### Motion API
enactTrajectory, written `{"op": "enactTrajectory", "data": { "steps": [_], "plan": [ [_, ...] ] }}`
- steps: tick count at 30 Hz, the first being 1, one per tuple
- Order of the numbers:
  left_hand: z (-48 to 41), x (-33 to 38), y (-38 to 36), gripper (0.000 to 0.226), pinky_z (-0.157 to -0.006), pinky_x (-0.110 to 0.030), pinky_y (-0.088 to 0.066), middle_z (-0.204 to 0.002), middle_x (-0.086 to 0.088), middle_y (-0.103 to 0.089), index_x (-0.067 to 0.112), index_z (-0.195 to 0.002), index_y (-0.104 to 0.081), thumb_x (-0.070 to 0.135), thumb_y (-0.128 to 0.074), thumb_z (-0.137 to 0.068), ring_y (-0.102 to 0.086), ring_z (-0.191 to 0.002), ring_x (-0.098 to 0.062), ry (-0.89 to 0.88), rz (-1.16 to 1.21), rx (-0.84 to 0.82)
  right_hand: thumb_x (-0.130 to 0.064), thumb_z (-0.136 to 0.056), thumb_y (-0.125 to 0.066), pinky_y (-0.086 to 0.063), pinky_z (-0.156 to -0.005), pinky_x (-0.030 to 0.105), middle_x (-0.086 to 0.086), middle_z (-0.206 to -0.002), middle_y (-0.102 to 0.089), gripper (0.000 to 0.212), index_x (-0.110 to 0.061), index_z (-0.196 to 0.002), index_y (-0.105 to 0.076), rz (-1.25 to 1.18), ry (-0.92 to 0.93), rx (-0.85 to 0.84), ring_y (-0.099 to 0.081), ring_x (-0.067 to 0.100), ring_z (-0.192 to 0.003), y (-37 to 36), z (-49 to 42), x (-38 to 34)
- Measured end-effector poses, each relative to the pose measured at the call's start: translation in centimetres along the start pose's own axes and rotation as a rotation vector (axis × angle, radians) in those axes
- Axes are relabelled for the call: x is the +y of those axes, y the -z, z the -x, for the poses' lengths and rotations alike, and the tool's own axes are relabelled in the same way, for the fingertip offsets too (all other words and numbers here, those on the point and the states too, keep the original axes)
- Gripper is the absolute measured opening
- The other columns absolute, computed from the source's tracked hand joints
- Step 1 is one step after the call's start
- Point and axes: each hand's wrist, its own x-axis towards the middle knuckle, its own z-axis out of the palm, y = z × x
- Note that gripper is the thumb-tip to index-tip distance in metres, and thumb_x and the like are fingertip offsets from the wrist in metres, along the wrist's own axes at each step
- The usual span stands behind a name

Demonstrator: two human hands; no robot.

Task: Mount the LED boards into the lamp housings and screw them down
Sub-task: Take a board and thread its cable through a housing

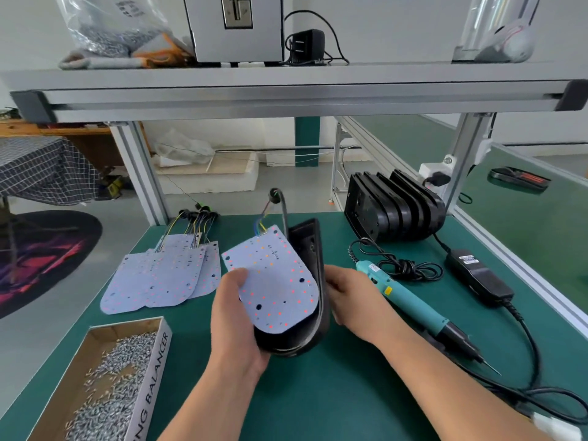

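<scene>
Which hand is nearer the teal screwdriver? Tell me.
Right. The right hand, on the housing, is just beside the screwdriver; the left hand, holding the LED board, is farther left.

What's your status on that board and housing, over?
Left hand pinches LED board against housing; right hand grips housing from behind. Board tilted, not seated. Screwdriver lying beside right hand, nothing blocking.

glossy black plastic housing point(305, 329); matt white board point(273, 281).
</scene>
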Motion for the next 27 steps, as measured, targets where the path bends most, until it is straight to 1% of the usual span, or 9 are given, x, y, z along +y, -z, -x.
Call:
{"op": "enactTrajectory", "data": {
  "steps": [4,9,11,15,19,21,23,25,27],
  "plan": [
    [-0.6,2.3,0.7,0.024,-0.085,-0.044,-0.059,-0.101,0.003,-0.079,0.027,-0.112,-0.073,0.034,-0.059,-0.093,-0.076,-0.092,-0.027,-0.178,0.103,0.100,-0.032,-0.108,-0.054,-0.046,-0.073,0.040,-0.008,-0.080,-0.061,0.022,-0.031,-0.086,-0.053,0.320,0.039,-0.102,-0.056,0.014,-0.076,-0.4,0.3,0.3],
    [-0.8,3.3,1.5,0.029,-0.067,-0.033,-0.063,-0.102,0.009,-0.079,0.031,-0.113,-0.073,0.033,-0.060,-0.088,-0.079,-0.088,-0.018,-0.265,0.196,0.129,-0.038,-0.109,-0.048,-0.046,-0.077,0.042,-0.007,-0.088,-0.051,0.023,-0.026,-0.090,-0.052,0.396,0.205,-0.204,-0.055,0.021,-0.084,-0.9,0.7,-1.4],
    [-0.8,3.1,1.5,0.027,-0.067,-0.034,-0.063,-0.100,0.010,-0.078,0.032,-0.107,-0.074,0.032,-0.060,-0.084,-0.078,-0.085,-0.017,-0.278,0.200,0.139,-0.040,-0.109,-0.045,-0.046,-0.077,0.042,-0.007,-0.088,-0.051,0.027,-0.023,-0.091,-0.055,0.403,0.211,-0.183,-0.055,0.020,-0.083,-0.9,0.8,-1.6],
    [-1.1,3.5,1.8,0.023,-0.066,-0.032,-0.061,-0.096,0.010,-0.075,0.032,-0.096,-0.076,0.030,-0.060,-0.080,-0.075,-0.081,-0.019,-0.320,0.183,0.137,-0.043,-0.110,-0.043,-0.045,-0.074,0.042,-0.006,-0.086,-0.052,0.024,-0.032,-0.089,-0.045,0.428,0.194,-0.129,-0.055,0.021,-0.082,-0.5,0.9,-1.5],
    [-1.3,3.6,2.1,0.014,-0.063,-0.030,-0.059,-0.088,0.011,-0.072,0.032,-0.080,-0.076,0.031,-0.062,-0.078,-0.073,-0.073,-0.017,-0.326,0.159,0.143,-0.038,-0.111,-0.044,-0.051,-0.079,0.045,-0.007,-0.099,-0.058,0.011,-0.033,-0.112,-0.053,0.575,0.157,-0.060,-0.063,0.027,-0.090,-0.4,1.0,-1.0],
    [-1.2,3.5,1.8,0.013,-0.061,-0.028,-0.057,-0.083,0.012,-0.069,0.032,-0.074,-0.073,0.031,-0.062,-0.079,-0.070,-0.070,-0.017,-0.313,0.129,0.146,-0.032,-0.111,-0.046,-0.052,-0.084,0.045,-0.004,-0.107,-0.057,0.015,-0.028,-0.119,-0.058,0.528,0.101,-0.007,-0.064,0.026,-0.094,-0.2,0.7,-0.6],
    [-1.1,3.2,1.6,0.014,-0.058,-0.027,-0.056,-0.082,0.012,-0.068,0.032,-0.073,-0.074,0.031,-0.062,-0.079,-0.069,-0.067,-0.016,-0.302,0.092,0.130,-0.023,-0.108,-0.054,-0.049,-0.088,0.036,-0.006,-0.110,-0.055,0.014,-0.025,-0.118,-0.065,0.328,0.104,0.042,-0.061,0.016,-0.096,-0.1,0.4,-0.6],
    [-1.2,3.1,1.5,0.015,-0.059,-0.029,-0.056,-0.086,0.009,-0.070,0.032,-0.080,-0.076,0.031,-0.061,-0.080,-0.070,-0.070,-0.018,-0.283,0.065,0.086,-0.008,-0.102,-0.062,-0.047,-0.090,0.030,-0.007,-0.113,-0.057,0.015,-0.020,-0.108,-0.068,0.091,0.189,0.025,-0.058,0.009,-0.099,-0.3,0.4,-1.0],
    [-1.2,2.8,1.5,0.021,-0.067,-0.037,-0.056,-0.091,0.005,-0.072,0.031,-0.088,-0.079,0.031,-0.060,-0.081,-0.071,-0.076,-0.024,-0.237,0.049,0.020,0.010,-0.094,-0.060,-0.049,-0.091,0.034,-0.005,-0.118,-0.061,0.026,-0.014,-0.098,-0.067,-0.118,0.301,-0.047,-0.058,0.012,-0.101,-0.6,0.6,-1.7]
  ]
}}
